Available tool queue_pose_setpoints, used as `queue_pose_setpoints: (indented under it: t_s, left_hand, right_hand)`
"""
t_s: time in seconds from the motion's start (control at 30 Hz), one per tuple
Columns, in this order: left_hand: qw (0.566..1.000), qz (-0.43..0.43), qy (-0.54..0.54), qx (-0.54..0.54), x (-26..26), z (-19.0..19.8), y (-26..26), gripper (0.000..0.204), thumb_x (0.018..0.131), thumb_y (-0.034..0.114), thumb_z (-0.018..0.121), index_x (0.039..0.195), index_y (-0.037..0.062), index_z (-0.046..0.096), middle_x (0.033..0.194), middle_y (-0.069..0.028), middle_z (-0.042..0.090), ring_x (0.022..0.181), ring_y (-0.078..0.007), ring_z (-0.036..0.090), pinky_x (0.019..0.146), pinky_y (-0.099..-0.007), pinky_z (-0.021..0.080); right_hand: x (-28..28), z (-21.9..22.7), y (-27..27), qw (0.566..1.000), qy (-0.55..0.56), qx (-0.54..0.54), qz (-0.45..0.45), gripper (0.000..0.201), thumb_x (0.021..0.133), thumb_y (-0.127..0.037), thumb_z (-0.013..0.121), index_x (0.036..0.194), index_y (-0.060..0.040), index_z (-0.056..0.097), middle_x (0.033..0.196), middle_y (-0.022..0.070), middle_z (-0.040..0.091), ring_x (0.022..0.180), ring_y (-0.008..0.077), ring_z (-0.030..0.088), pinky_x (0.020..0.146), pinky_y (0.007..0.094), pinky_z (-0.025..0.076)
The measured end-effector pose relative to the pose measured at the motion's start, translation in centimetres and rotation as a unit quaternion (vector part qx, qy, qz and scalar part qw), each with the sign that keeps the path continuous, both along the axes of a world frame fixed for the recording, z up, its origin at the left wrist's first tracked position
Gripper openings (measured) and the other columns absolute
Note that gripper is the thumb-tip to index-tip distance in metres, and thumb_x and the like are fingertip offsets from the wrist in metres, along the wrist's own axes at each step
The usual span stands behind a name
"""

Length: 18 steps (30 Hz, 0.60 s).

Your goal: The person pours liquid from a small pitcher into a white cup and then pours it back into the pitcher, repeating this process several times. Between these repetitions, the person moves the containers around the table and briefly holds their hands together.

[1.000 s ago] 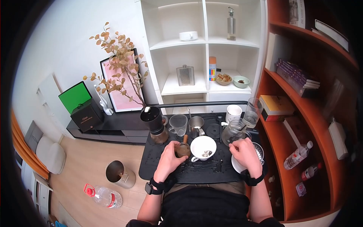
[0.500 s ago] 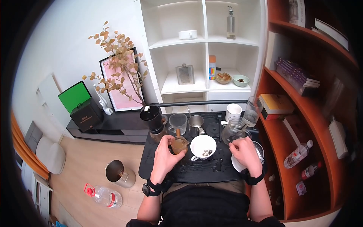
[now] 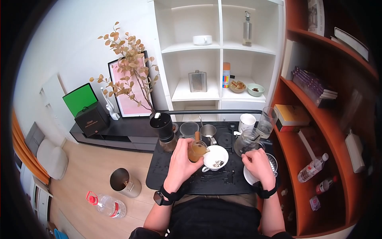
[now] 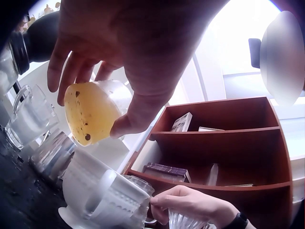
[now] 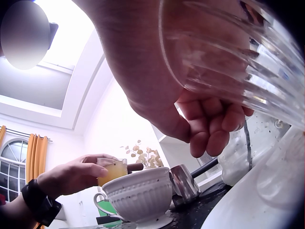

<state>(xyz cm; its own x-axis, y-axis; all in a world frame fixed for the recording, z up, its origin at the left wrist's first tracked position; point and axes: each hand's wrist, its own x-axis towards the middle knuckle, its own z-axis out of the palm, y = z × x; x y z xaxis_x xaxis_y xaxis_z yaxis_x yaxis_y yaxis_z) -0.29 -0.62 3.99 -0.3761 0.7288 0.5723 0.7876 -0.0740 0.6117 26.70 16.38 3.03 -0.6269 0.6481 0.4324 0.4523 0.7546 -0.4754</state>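
Note:
My left hand point(image 3: 181, 165) grips a small glass pitcher point(image 3: 196, 151) with a wooden side handle and cloudy yellow-brown liquid inside. Dark specks show in the liquid in the left wrist view. The pitcher tilts toward a white ribbed cup point(image 3: 217, 154), its spout right at the cup's rim. Dark and pale bits point(image 3: 218, 163) lie at the cup's bottom. Over on the right, my right hand point(image 3: 258, 167) hangs with loosely curled fingers and nothing visible in them. It is above a white saucer point(image 3: 250, 176) and a ridged glass point(image 3: 273, 162), close to a glass jar point(image 3: 246, 145).
On the wet black table point(image 3: 199, 185) stand a coffee grinder point(image 3: 162, 125), a glass mug point(image 3: 188, 129), a metal jug point(image 3: 208, 131), a white mug point(image 3: 247, 121) and a tall glass point(image 3: 266, 121). A metal bin point(image 3: 133, 187) and a large water bottle point(image 3: 109, 205) stand on the floor.
My left hand has lifted the glass pitcher and brought it right, tipping it at the white cup's rim. The right hand has stayed in about the same place.

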Motion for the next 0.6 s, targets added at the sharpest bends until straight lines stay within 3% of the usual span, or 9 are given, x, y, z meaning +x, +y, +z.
queue_pose_setpoints:
  t_s: [0.4,0.6]
  left_hand:
    - [0.997,-0.007,0.073,0.005,0.06,-0.10,0.70,0.066,0.081,0.011,0.094,0.140,0.0007,0.064,0.127,-0.0171,0.063,0.121,-0.0373,0.069,0.107,-0.0471,0.058]
    - [0.996,-0.020,0.091,-0.008,0.39,0.15,0.92,0.068,0.082,0.009,0.092,0.144,0.0053,0.065,0.130,-0.0166,0.060,0.128,-0.0394,0.063,0.113,-0.0495,0.054]
  right_hand:
    - [0.04,-0.38,0.29,1.000,-0.001,-0.005,0.002,0.036,0.105,-0.023,0.072,0.082,0.0048,0.075,0.084,0.0250,0.074,0.083,0.0453,0.068,0.088,0.0504,0.050]
    - [0.04,-0.60,0.44,1.000,0.000,-0.007,0.003,0.036,0.105,-0.023,0.072,0.082,0.0049,0.075,0.083,0.0253,0.074,0.083,0.0453,0.068,0.088,0.0505,0.050]
